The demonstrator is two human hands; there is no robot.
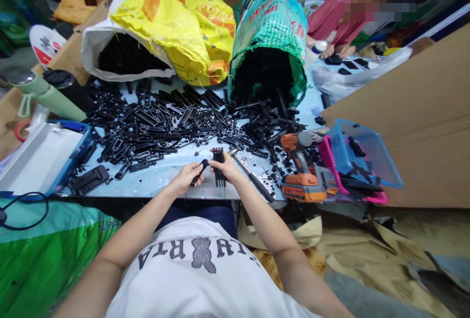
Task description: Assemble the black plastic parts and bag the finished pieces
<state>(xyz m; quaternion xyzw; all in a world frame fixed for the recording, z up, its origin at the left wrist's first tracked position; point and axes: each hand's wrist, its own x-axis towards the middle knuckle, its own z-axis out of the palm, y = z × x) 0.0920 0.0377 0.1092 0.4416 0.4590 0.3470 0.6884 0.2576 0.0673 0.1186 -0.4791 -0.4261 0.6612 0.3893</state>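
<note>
My left hand (190,177) is closed around a small black plastic part (199,171), held at a slant just above the table's front edge. Beside it, my right hand (226,167) grips a stack of slim black plastic strips (219,167) standing upright side by side. The fingertips of both hands nearly meet. Close behind my right hand lies a hammer (253,176) with a dark handle. A large heap of black plastic parts (157,122) spreads over the light blue table (169,163) beyond my hands.
At the back, a yellow sack (176,29) and a green sack (271,24) open toward me. An orange cordless drill (303,171) and baskets (367,151) are on the right. A bottle (47,95) and blue tray (79,149) stand left. A person (326,29) sits across.
</note>
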